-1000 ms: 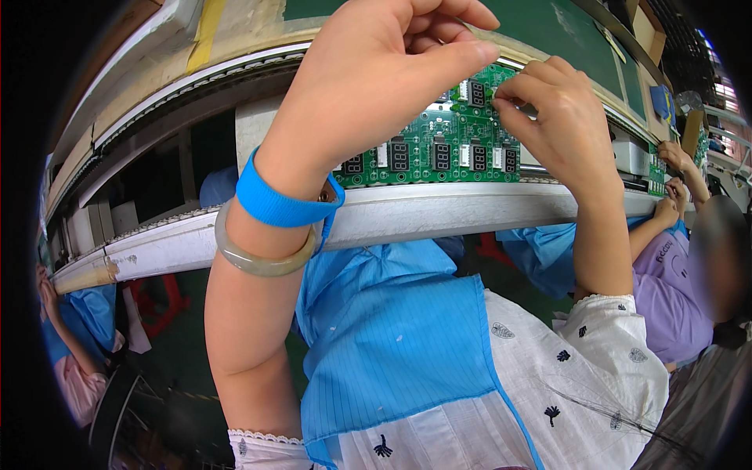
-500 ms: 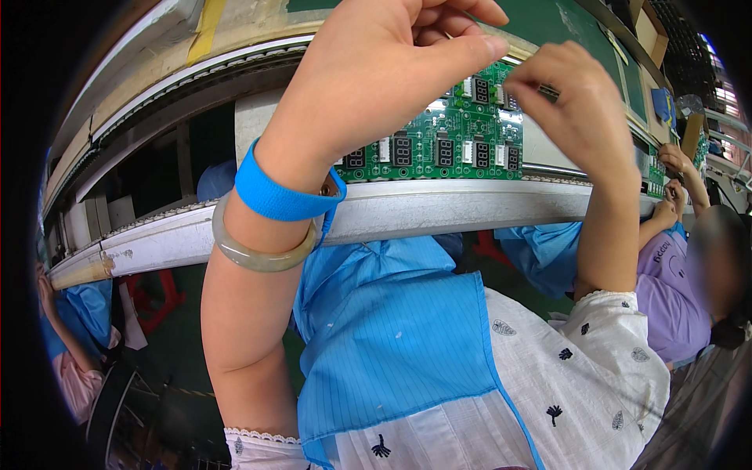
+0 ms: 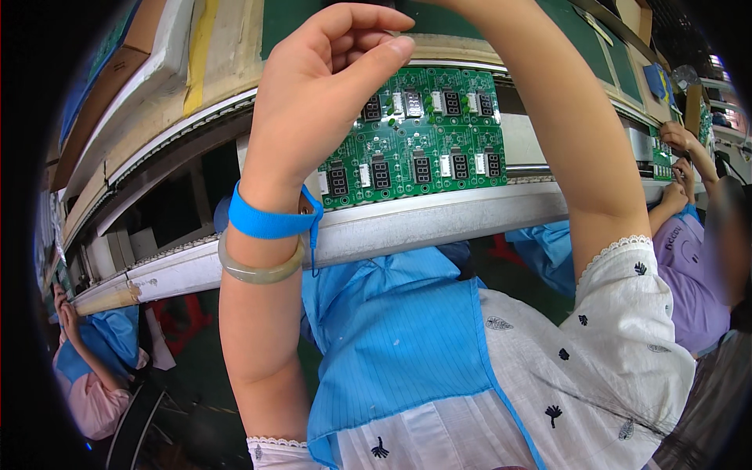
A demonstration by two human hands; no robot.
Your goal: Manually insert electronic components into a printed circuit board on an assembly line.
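A green circuit board panel [image 3: 427, 137] with several small black digit displays lies on the conveyor line in front of me. My left hand [image 3: 321, 102] is raised in front of the board's left part, fingers curled toward the thumb; its palm side is hidden. A blue wrist strap [image 3: 270, 222] and a pale bangle [image 3: 258, 270] circle that wrist. My right forearm [image 3: 572, 133] rises past the board's right side and leaves the picture at the top, so that hand is out of sight.
The white conveyor rail [image 3: 439, 223] curves across the view. At the right a co-worker in a purple top [image 3: 697, 270] handles another green board [image 3: 662, 160]. Another person in blue sits at lower left [image 3: 90, 364]. My blue apron [image 3: 399, 337] hangs below.
My right hand, which was touching the board's upper right corner, has lifted up out of the picture. My left hand stays raised over the board's left part.
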